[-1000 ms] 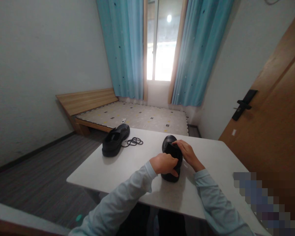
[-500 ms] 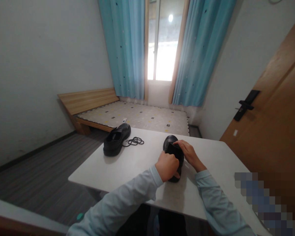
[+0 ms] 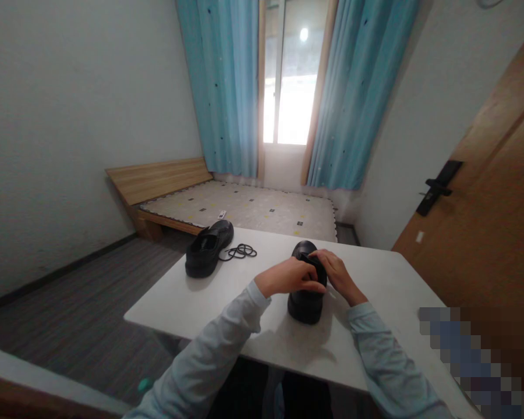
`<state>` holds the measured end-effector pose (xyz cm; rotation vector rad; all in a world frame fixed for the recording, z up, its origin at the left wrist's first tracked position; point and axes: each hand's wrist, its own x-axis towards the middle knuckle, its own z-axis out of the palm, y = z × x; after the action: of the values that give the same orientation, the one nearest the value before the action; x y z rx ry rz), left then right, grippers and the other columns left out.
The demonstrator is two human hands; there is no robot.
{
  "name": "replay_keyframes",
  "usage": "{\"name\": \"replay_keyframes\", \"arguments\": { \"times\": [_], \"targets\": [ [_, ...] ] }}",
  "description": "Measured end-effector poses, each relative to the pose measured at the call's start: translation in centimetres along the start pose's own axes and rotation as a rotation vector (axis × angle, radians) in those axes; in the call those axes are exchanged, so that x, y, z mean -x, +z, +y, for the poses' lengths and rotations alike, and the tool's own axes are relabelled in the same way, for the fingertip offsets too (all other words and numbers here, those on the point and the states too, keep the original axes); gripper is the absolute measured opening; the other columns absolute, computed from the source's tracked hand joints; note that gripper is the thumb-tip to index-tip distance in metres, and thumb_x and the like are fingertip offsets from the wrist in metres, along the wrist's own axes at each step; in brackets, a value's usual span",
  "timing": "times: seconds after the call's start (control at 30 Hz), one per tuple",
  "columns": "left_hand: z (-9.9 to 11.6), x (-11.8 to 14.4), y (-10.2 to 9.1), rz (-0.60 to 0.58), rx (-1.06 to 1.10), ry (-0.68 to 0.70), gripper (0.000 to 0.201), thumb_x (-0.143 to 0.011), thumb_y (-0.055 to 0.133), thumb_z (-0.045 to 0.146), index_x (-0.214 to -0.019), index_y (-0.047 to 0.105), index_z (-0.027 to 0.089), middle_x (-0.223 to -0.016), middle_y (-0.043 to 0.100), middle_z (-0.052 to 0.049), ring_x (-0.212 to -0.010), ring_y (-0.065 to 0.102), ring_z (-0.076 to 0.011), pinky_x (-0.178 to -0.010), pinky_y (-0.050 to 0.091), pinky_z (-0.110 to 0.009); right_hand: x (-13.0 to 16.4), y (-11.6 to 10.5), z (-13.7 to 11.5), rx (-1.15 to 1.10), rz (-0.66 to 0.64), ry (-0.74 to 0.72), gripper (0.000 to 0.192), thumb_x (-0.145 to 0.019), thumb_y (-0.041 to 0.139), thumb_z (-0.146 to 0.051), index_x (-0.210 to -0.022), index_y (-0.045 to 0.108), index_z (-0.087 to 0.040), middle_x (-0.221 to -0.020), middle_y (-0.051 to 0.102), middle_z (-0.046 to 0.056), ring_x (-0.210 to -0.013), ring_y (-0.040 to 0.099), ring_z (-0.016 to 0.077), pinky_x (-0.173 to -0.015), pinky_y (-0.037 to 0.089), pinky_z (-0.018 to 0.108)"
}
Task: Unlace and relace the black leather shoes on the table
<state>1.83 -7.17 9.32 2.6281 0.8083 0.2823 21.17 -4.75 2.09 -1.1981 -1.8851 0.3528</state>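
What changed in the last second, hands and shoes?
The left hand moved from the heel end of the near shoe forward to its opening, meeting the right hand there; the heel is now uncovered. The right hand stayed at the opening. The near shoe kept its place on the table; the far shoe and loose lace are unmoved.

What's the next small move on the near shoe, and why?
Probably fetch the loose lace. Both the left hand and right hand are at the near shoe, around its tongue; the only lace in view lies coiled beside the far shoe.
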Motion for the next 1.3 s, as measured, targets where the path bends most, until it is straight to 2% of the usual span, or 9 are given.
{"name": "replay_keyframes", "arguments": {
  "times": [0.07, 0.17, 0.23, 0.3, 0.43, 0.57, 0.77, 1.07, 1.3],
  "targets": [
    [-1.5, 0.6, -0.8, 0.236, 0.088, -0.097, 0.037, -0.090, 0.043, 0.047, -0.091, 0.066, 0.018, -0.084, 0.071, -0.003, -0.075, 0.064, -0.0135, -0.068, 0.044, -0.021, 0.0, 0.0, 0.1, 0.002, -0.006, -0.004, 0.039, -0.093, 0.031, -0.040, -0.090, 0.066, -0.022, -0.094, 0.066, 0.005, -0.094, 0.058, 0.0209, -0.089, 0.041, 0.036],
    [-4.5, 1.0, -1.3, 0.532, -0.040, -0.480, 0.034, -0.093, 0.037, 0.038, -0.095, 0.063, 0.016, -0.085, 0.070, -0.007, -0.080, 0.063, -0.0168, -0.075, 0.043, -0.026, -0.1, 0.1, 0.2, -0.009, -0.002, -0.007, 0.039, -0.093, 0.032, -0.040, -0.090, 0.066, -0.022, -0.094, 0.066, 0.005, -0.094, 0.058, 0.0209, -0.089, 0.041, 0.036],
    [-6.7, 1.1, -0.7, 0.536, -0.186, -0.650, 0.028, -0.090, 0.044, 0.033, -0.104, 0.059, 0.015, -0.101, 0.066, -0.012, -0.095, 0.060, -0.0214, -0.083, 0.042, -0.030, 0.0, 0.1, 0.1, -0.015, 0.003, -0.007, 0.039, -0.093, 0.032, -0.040, -0.090, 0.066, -0.022, -0.094, 0.066, 0.006, -0.094, 0.058, 0.0211, -0.089, 0.041, 0.036],
    [-8.7, 1.2, 0.3, 0.435, -0.271, -0.794, 0.034, -0.085, 0.051, 0.033, -0.114, 0.054, 0.015, -0.113, 0.060, -0.017, -0.107, 0.055, -0.0270, -0.086, 0.041, -0.035, 0.0, 0.0, 0.0, -0.019, 0.007, -0.006, 0.039, -0.093, 0.032, -0.040, -0.090, 0.066, -0.022, -0.095, 0.066, 0.006, -0.094, 0.058, 0.0212, -0.088, 0.042, 0.036],
    [-11.6, 1.4, 3.0, 0.326, -0.318, -0.971, 0.041, -0.083, 0.053, 0.035, -0.118, 0.051, 0.016, -0.117, 0.056, -0.020, -0.112, 0.049, -0.0356, -0.089, 0.035, -0.053, 0.0, 0.0, -0.1, -0.011, 0.009, -0.015, 0.039, -0.093, 0.032, -0.039, -0.090, 0.066, -0.022, -0.093, 0.066, 0.006, -0.094, 0.058, 0.0212, -0.088, 0.042, 0.037],
    [-12.4, 1.0, 4.7, 0.317, -0.329, -0.866, 0.032, -0.082, 0.053, 0.031, -0.112, 0.057, 0.018, -0.110, 0.062, -0.017, -0.110, 0.051, -0.0355, -0.093, 0.025, -0.062, 0.0, 0.1, 0.2, -0.006, 0.009, -0.017, 0.038, -0.094, 0.032, -0.040, -0.090, 0.066, -0.022, -0.094, 0.066, 0.005, -0.094, 0.057, 0.0211, -0.089, 0.041, 0.037],
    [-10.9, -0.3, 5.8, 0.340, -0.331, -0.634, 0.020, -0.083, 0.053, 0.029, -0.097, 0.064, 0.019, -0.103, 0.066, -0.012, -0.103, 0.055, -0.0304, -0.096, 0.026, -0.058, 0.0, 0.1, 0.1, 0.003, -0.005, -0.008, 0.038, -0.094, 0.031, -0.040, -0.091, 0.065, -0.022, -0.096, 0.066, 0.006, -0.096, 0.056, 0.0211, -0.090, 0.040, 0.037],
    [-8.3, -1.0, 5.4, 0.251, -0.250, -0.385, 0.019, -0.082, 0.054, 0.027, -0.093, 0.068, 0.022, -0.093, 0.070, -0.007, -0.092, 0.063, -0.0223, -0.085, 0.041, -0.036, -0.2, 0.1, 0.0, 0.034, -0.017, -0.025, 0.038, -0.094, 0.031, -0.039, -0.090, 0.065, -0.023, -0.095, 0.065, 0.005, -0.095, 0.056, 0.0210, -0.089, 0.040, 0.036],
    [-8.5, -0.8, 5.1, 0.248, -0.200, -0.400, 0.024, -0.085, 0.048, 0.025, -0.094, 0.069, 0.022, -0.086, 0.072, -0.007, -0.085, 0.065, -0.0204, -0.078, 0.045, -0.030, -0.2, 0.1, -0.2, 0.031, -0.017, -0.010, 0.038, -0.094, 0.031, -0.039, -0.090, 0.065, -0.022, -0.095, 0.065, 0.006, -0.095, 0.056, 0.0215, -0.090, 0.040, 0.037]
  ]
}}
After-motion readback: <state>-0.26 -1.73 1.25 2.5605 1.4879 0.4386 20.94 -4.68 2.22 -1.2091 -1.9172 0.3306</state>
